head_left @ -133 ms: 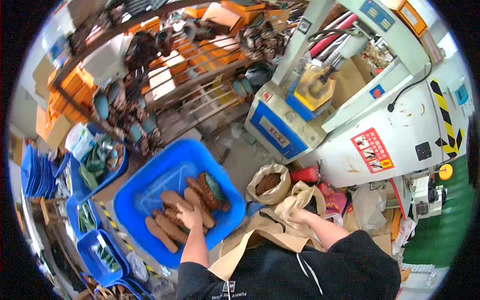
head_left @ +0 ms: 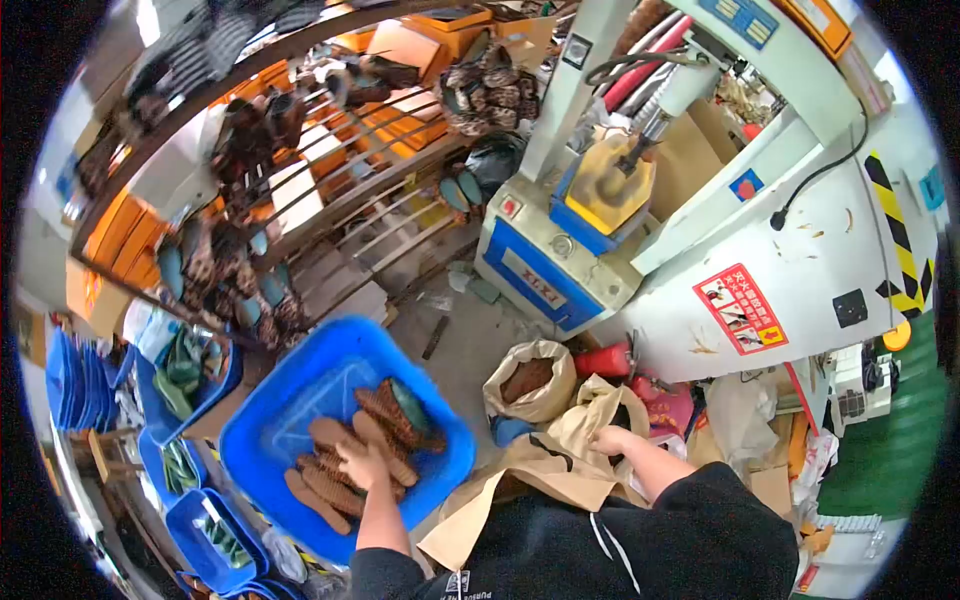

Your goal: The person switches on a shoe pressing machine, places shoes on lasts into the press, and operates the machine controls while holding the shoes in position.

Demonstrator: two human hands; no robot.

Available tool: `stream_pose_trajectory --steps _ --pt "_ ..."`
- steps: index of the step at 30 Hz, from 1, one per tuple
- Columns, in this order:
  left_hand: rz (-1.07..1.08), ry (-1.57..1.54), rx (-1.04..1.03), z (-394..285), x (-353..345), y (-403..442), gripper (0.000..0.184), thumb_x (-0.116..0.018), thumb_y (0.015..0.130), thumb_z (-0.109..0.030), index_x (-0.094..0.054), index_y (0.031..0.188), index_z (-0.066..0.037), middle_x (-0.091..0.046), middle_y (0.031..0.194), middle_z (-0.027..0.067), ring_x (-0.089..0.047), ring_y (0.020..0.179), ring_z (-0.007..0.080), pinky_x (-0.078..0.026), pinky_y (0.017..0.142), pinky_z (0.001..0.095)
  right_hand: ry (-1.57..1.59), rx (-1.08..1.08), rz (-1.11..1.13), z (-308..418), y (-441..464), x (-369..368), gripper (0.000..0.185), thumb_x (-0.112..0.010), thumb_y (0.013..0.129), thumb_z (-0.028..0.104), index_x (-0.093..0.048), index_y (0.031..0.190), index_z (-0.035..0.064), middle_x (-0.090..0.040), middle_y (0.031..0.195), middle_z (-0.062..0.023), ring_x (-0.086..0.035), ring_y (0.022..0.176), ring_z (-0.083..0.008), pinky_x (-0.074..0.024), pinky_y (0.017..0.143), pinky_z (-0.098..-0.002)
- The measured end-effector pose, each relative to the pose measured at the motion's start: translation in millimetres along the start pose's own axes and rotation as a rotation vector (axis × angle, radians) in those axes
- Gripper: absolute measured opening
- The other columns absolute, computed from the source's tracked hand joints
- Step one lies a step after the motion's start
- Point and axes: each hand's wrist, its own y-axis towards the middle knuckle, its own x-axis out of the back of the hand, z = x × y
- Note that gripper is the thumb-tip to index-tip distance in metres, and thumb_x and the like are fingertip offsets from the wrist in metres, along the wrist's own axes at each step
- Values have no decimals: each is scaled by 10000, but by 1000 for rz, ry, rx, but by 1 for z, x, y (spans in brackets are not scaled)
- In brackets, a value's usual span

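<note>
My left hand (head_left: 364, 466) reaches into a large blue plastic basin (head_left: 262, 392) and lies on a row of brown shoe soles (head_left: 318, 500). Its fingers look spread over the soles; blur hides the fingertips. Beside them in the basin lie more ridged brown soles and a shoe piece with a green inside (head_left: 409, 402). My right hand (head_left: 612, 441) is closed on the edge of a beige cloth sack (head_left: 580, 416). Close by stands an open sack (head_left: 568, 362) with brown granular material in it. A tan apron (head_left: 520, 475) spreads across my lap.
A pressing machine (head_left: 560, 270) with a yellow pad stands ahead to the right. Behind the basin is a metal rack (head_left: 375, 215) with shoes and orange boxes. Smaller blue bins (head_left: 210, 530) line the left. A red fire extinguisher (head_left: 603, 360) lies beyond the sacks.
The whole view has shifted slightly, so the basin and machine appear lower and further left. My left hand remains on the soles, and my right hand stays at the beige sack.
</note>
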Motion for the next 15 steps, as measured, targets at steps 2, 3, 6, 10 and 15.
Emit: stream_pose_trajectory --steps 2,3,6,10,15 --pt "-32 9 36 -12 25 -6 819 -753 877 -349 -386 1560 -86 -585 1272 310 -614 1169 492 -515 964 550 261 44 -60 -6 6 49 383 -621 940 349 -712 1016 -15 -733 977 -220 -710 923 -341 -546 854 -449" --pt "-40 -22 38 -14 38 -7 721 -729 899 -315 -458 1517 -60 -621 1246 293 -614 1182 463 -504 968 532 395 59 -82 -6 2 77 365 -631 937 330 -703 961 -27 -734 909 -205 -710 877 -316 -549 822 -430" --pt "-53 -471 -210 26 56 16 557 -675 968 -282 -567 1371 88 -669 1288 219 -679 1053 336 -539 941 442 985 94 -554 -25 -37 202 264 -559 991 251 -676 938 20 -701 814 -104 -676 778 -225 -533 720 -375" --pt "-101 -610 -259 -34 121 -38 442 -575 1042 -222 -580 1343 101 -653 1306 204 -633 1130 299 -499 997 395 1954 370 -1178 -73 -121 358 685 -338 1080 610 -476 1443 46 -717 1056 -168 -706 870 -285 -590 846 -433" --pt "186 -839 -353 -161 98 -37 531 -603 1029 -405 -575 1392 -18 -594 1310 148 -583 1134 273 -549 863 463 2139 634 -1414 -112 -130 438 467 -543 1069 480 -608 1193 35 -723 950 -168 -717 941 -313 -567 945 -435"
